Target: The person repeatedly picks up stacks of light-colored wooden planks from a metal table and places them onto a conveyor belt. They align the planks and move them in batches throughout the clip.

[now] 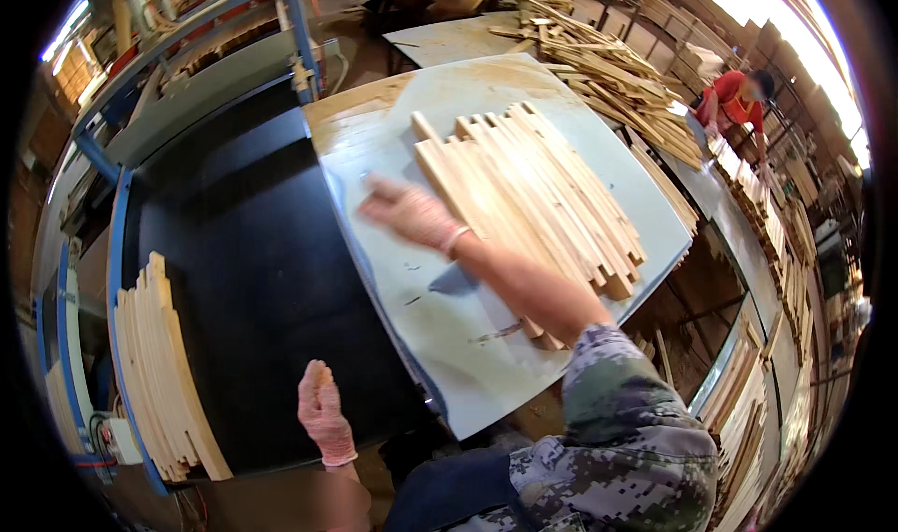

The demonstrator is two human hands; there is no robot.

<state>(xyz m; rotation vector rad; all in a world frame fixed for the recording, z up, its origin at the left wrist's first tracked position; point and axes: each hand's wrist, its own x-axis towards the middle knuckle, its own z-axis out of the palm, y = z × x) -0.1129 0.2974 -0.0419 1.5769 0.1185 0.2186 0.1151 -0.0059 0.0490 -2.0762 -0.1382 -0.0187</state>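
My left hand (325, 415), in a pinkish knit glove, is over the near edge of the black conveyor belt (271, 280). Its fingers are stretched upward and nothing is in them. My right hand (407, 212), gloved alike, is above the pale blue-white tabletop (510, 382), just left of a bundle of wooden strips (524, 191). Motion blurs its fingers somewhat, but they look stretched out and hold nothing. The strips lie side by side with uneven ends. Another row of wooden strips (159, 373) lies along the belt's left side.
A blue metal frame (215, 27) spans the belt's far end. Loose wooden sticks (617, 79) are heaped beyond the table. At the far right a person in red (734, 102) bends over more strips. A white control box (122, 441) sits by the belt's near left corner.
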